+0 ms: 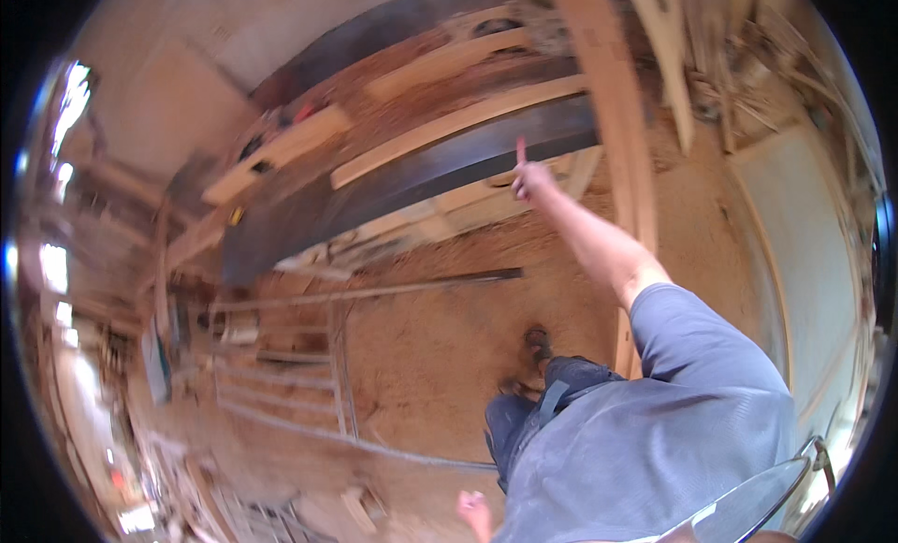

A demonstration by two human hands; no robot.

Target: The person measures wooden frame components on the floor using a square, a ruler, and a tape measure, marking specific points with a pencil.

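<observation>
My right arm reaches forward, and my right hand (531, 182) is closed round a slim red pencil (521, 151) that points up from the fingers. The hand is over the near edge of a dark workbench (313, 211), left of a long wooden beam (613, 103). On the bench lies a long, narrow light wooden board (449, 127), beyond the pencil. Low in the view, beside my shirt, is my left hand (474, 510), small and blurred. Its fingers are not clear, and nothing can be made out in it.
More wooden pieces (281, 153) lie farther back on the bench amid sawdust. A metal frame with bars (337, 365) stands on the left over the dusty floor (421, 356). A large pale panel (804, 234) and loose wood offcuts (739, 103) are on the right.
</observation>
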